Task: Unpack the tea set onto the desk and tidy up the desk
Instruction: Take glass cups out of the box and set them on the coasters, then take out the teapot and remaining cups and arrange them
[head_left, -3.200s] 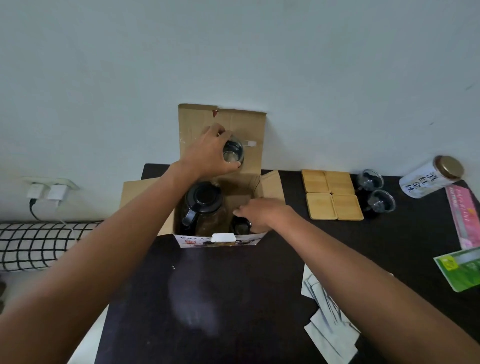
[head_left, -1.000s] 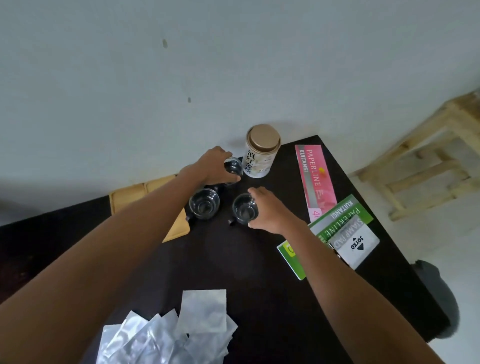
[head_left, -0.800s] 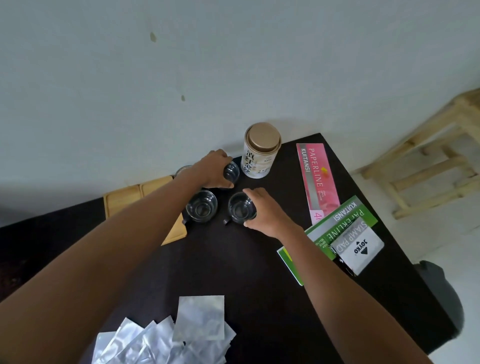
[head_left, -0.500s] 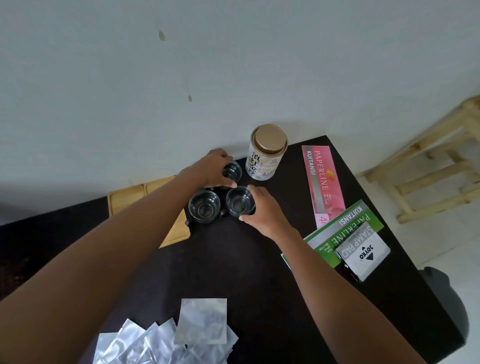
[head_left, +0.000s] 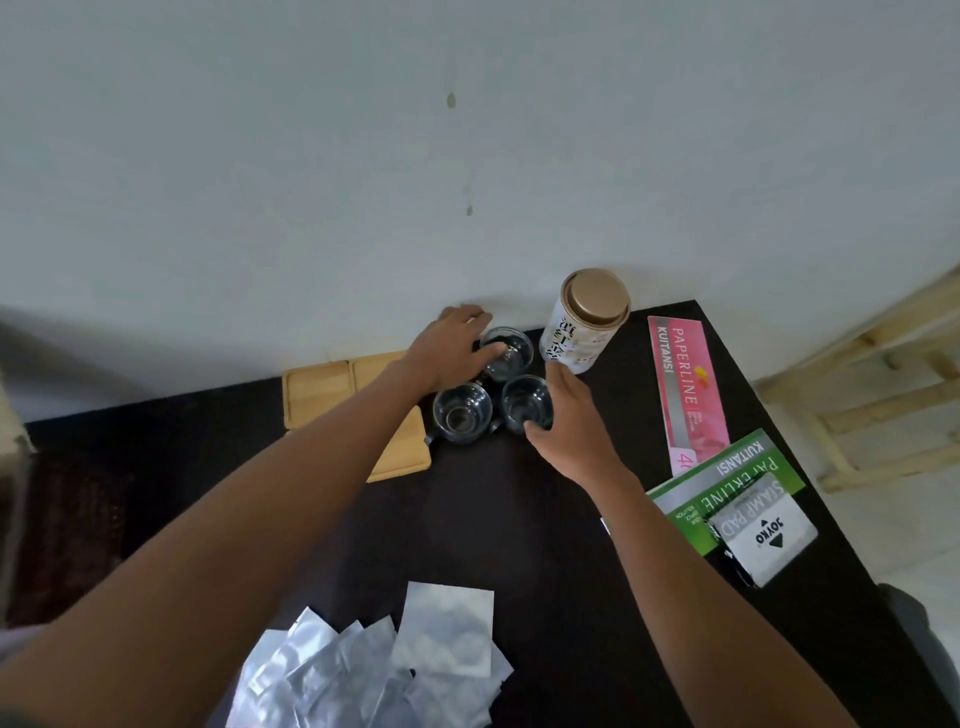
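Three small glass cups stand close together on the dark desk (head_left: 519, 545) near the wall. My left hand (head_left: 449, 348) grips the left side of the back cup (head_left: 511, 353), thumb across its rim. My right hand (head_left: 571, 421) curls around the front right cup (head_left: 522, 402), thumb at its near edge. The front left cup (head_left: 462, 413) stands free between my arms, touching its neighbours. Wooden coasters (head_left: 317, 395) lie just left of the cups, partly under my left forearm.
A white tea tin (head_left: 584, 322) with a gold lid stands right of the cups. A pink Paperline pack (head_left: 680, 384), a green pack (head_left: 727, 483) and a stamp pad (head_left: 763, 535) lie along the right edge. Silver sachets (head_left: 389, 665) are heaped at the front. A wooden stool (head_left: 857, 389) stands beyond the desk.
Both hands carried cups from the cardboard box to the desk's right side. In the last second my right hand slid its cup left against the other two.
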